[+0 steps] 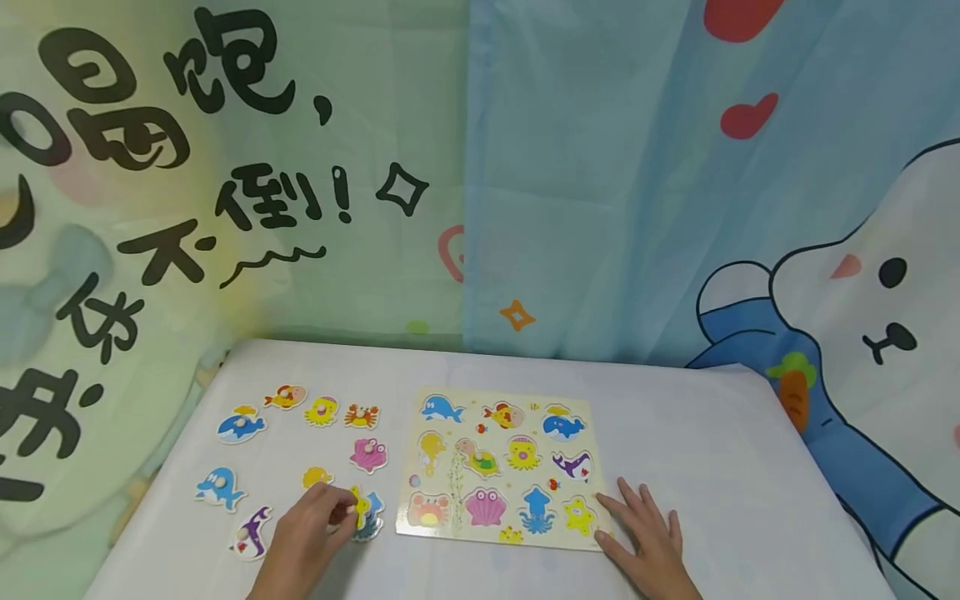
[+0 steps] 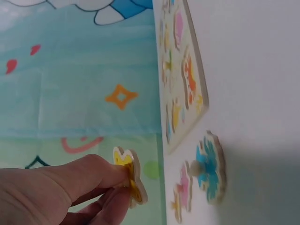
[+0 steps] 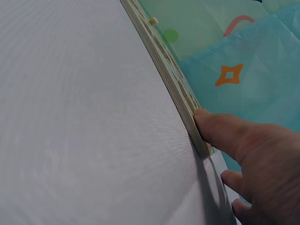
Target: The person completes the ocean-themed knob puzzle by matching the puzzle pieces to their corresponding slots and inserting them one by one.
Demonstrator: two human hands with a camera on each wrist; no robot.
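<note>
My left hand pinches a yellow star-shaped puzzle piece between thumb and fingers, raised above the table. Just beside it lies a blue squid piece with a round knob, partly hidden in the head view. A pale puzzle board printed with sea animals lies to the right of that hand. My right hand rests at the board's near right corner, fingers spread, with a fingertip touching the edge in the right wrist view. A turtle shows near the board's middle.
Left of the board lie loose knobbed pieces: a pink shell, a crab, a yellow octopus, a fish, a whale, a dolphin and a purple piece. Printed curtains hang behind the white table.
</note>
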